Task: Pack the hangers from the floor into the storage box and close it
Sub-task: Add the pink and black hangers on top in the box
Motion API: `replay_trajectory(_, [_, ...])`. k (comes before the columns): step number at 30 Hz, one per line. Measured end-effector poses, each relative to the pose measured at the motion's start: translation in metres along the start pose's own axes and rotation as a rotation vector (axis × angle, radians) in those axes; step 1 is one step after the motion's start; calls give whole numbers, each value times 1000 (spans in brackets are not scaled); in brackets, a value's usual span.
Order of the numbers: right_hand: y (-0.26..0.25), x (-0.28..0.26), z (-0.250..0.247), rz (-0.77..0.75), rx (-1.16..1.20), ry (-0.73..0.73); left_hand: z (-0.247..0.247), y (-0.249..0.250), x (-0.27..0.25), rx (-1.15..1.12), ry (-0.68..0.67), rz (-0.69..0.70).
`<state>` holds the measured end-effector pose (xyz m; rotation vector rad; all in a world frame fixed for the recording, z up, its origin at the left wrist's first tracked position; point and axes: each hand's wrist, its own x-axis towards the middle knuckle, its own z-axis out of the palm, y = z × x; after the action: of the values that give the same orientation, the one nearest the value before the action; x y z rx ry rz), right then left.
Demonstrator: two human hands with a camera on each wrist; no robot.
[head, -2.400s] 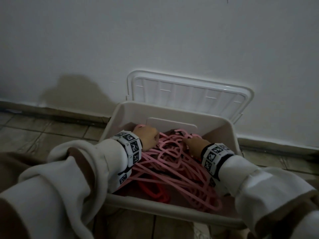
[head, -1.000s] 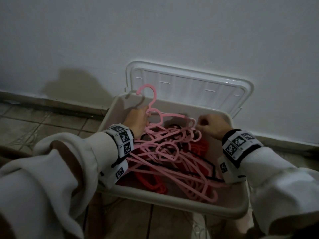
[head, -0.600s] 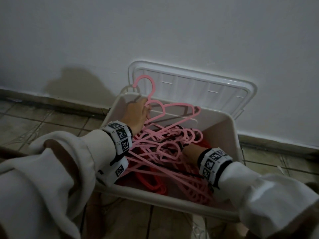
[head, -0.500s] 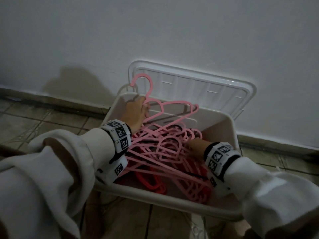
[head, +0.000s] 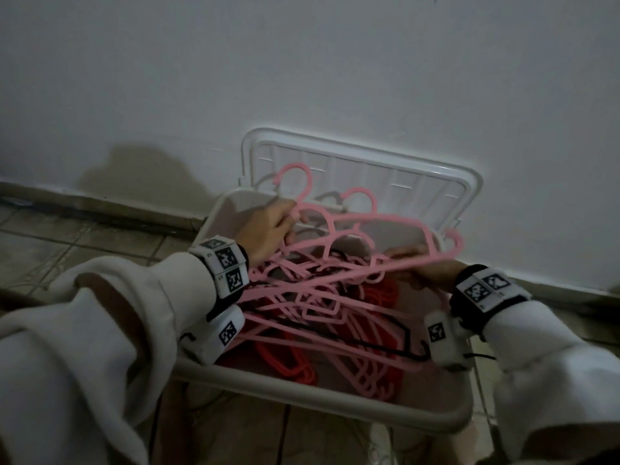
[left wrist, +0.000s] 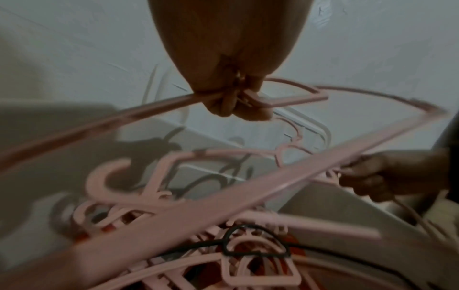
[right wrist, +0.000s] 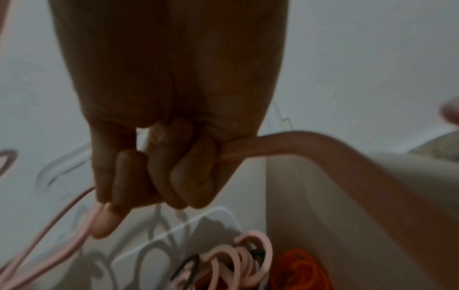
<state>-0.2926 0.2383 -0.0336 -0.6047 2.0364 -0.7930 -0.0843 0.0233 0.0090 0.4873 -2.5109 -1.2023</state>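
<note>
Pink plastic hangers [head: 335, 297] lie tangled in the box [head: 322, 401], light, stiff, quick to snag. Left hand [head: 268, 229] grips one's neck below the hook, right hand [head: 426, 266] its shoulder end: sound holds, I judge.
</note>
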Motion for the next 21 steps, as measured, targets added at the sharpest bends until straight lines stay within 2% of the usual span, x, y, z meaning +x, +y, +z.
replay_trajectory(2, [16, 12, -12, 76, 122, 15, 8, 0, 0, 37, -72, -15])
replay_trajectory(3, [9, 7, -11, 70, 157, -11, 12, -1, 2, 70, -88, -12])
replay_trajectory(5, [-11, -10, -6, 53, 141, -171, 14, 0, 3, 98, -92, 5])
replay_trajectory(6, [-20, -17, -3, -1, 132, -192, 13, 0, 4, 98, -91, 14])
replay_trajectory(9, [-35, -34, -5, -59, 200, -380, 11, 0, 8, 117, -113, 47])
replay_trajectory(13, [-53, -55, -2, -124, 79, -317, 13, -3, 8, 179, -236, 42])
replay_trajectory(16, [-62, -70, 2, -196, 11, -291, 16, -1, 6, 172, -251, 5])
replay_trajectory(19, [-63, -71, 0, -131, 66, -76, 17, 3, 5, 146, -243, -32])
replay_trajectory(20, [-64, -76, -1, -190, 80, -88, 17, 2, 5, 131, -231, -45])
replay_trajectory(21, [-56, -70, -6, -218, 137, -167, 17, 1, 5, 117, -211, -64])
